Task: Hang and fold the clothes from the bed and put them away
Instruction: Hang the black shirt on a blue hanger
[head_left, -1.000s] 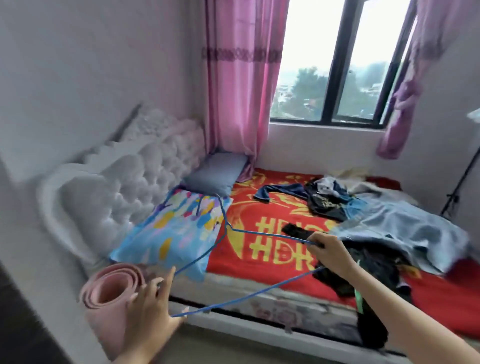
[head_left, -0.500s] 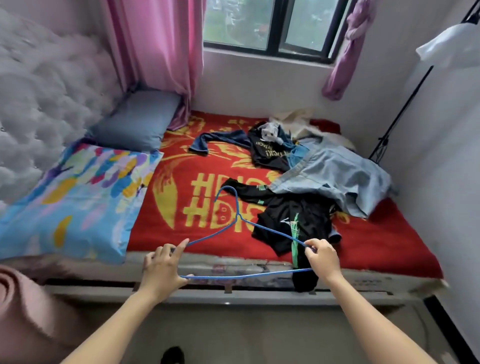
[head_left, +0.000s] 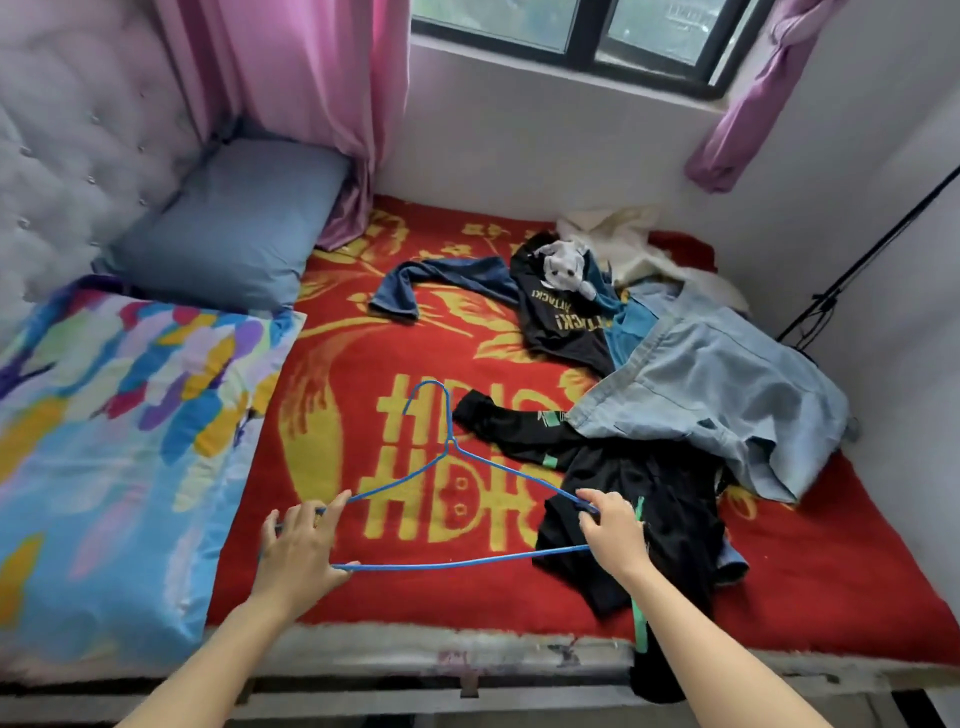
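Observation:
A blue wire hanger (head_left: 451, 467) lies low over the red and gold blanket (head_left: 395, 587) of the bed. My left hand (head_left: 301, 551) grips its left corner and my right hand (head_left: 610, 527) pinches its right corner. Just right of the hanger a black garment with green trim (head_left: 660, 499) spreads out and hangs over the bed's front edge. A light blue denim piece (head_left: 711, 384) lies partly on top of it. Further back sit a black printed shirt (head_left: 563, 317), a dark blue sleeve (head_left: 441, 275) and a cream cloth (head_left: 618, 228).
A colourful pillow (head_left: 114, 447) and a grey-blue pillow (head_left: 234, 218) lie at the left by the tufted headboard (head_left: 67, 145). Pink curtains (head_left: 311, 78) hang by the window (head_left: 587, 31). A black stand (head_left: 862, 254) leans at the right wall. The bed frame's edge (head_left: 467, 670) runs along the front.
The view has tilted down and closer to the bed. Both hands have carried the hanger forward over the blanket, so it now sits beside the black garment.

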